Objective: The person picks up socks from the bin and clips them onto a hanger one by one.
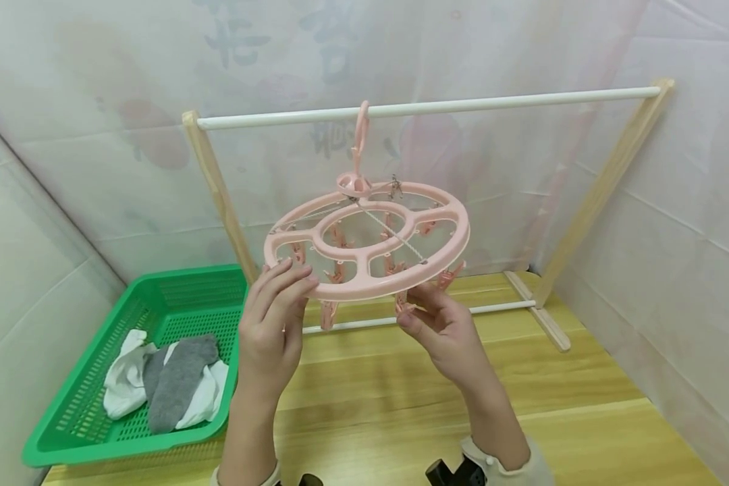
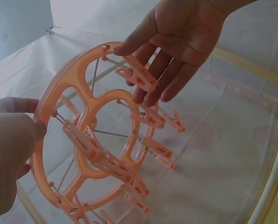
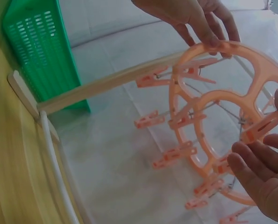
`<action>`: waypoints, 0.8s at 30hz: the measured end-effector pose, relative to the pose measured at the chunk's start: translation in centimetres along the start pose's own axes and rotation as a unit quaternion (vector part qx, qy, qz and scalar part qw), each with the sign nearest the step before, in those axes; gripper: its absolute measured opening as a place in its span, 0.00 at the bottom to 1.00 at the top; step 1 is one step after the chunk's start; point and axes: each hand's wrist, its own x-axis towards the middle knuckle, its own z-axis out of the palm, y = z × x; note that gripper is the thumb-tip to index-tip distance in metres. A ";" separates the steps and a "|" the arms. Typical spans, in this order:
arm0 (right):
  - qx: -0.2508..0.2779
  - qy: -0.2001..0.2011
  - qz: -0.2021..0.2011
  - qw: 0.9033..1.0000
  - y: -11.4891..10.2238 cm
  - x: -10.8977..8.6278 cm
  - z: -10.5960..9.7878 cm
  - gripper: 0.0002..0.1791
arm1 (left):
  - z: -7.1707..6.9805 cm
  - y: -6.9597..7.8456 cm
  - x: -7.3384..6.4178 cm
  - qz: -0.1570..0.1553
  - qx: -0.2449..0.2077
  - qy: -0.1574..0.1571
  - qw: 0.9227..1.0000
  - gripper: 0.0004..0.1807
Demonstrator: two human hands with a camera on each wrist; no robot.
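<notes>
A round pink clip hanger (image 1: 364, 253), with several clothespins dangling below, hangs by its hook (image 1: 362, 125) from a white rail (image 1: 492, 104). My left hand (image 1: 273, 324) holds its near-left rim, fingers on top; the right wrist view also has this hand (image 3: 199, 21) on the rim. At the near-right rim, my right hand (image 1: 446, 334) has thumb and fingers around one hanging clothespin (image 1: 403, 302). In the left wrist view that clothespin (image 2: 141, 77) sits between the thumb and fingers of the right hand (image 2: 185, 39). How firmly it is pinched is hard to see.
A green basket (image 1: 115, 442) stands at the left, with grey and white cloth items (image 1: 182, 378) inside. The rail belongs to a wooden-legged rack (image 1: 607, 189) on the wood-grain table (image 1: 370, 432). A lower white bar (image 1: 364, 324) crosses behind my hands. Pale curtains surround the table.
</notes>
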 end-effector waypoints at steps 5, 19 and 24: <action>0.003 0.001 0.005 1.000 0.2 0.0 0.6 0.12 | -0.2 -0.1 -0.2 -0.002 -0.002 -0.001 1.000 0.11; -0.059 0.075 0.004 0.995 -0.5 -0.1 0.8 0.17 | -2.1 -0.4 -1.2 -0.018 -0.003 -0.024 1.000 0.15; -0.059 0.076 0.002 0.995 -0.7 -0.1 0.8 0.17 | -4.8 -2.0 -2.8 -0.044 0.040 -0.056 0.997 0.17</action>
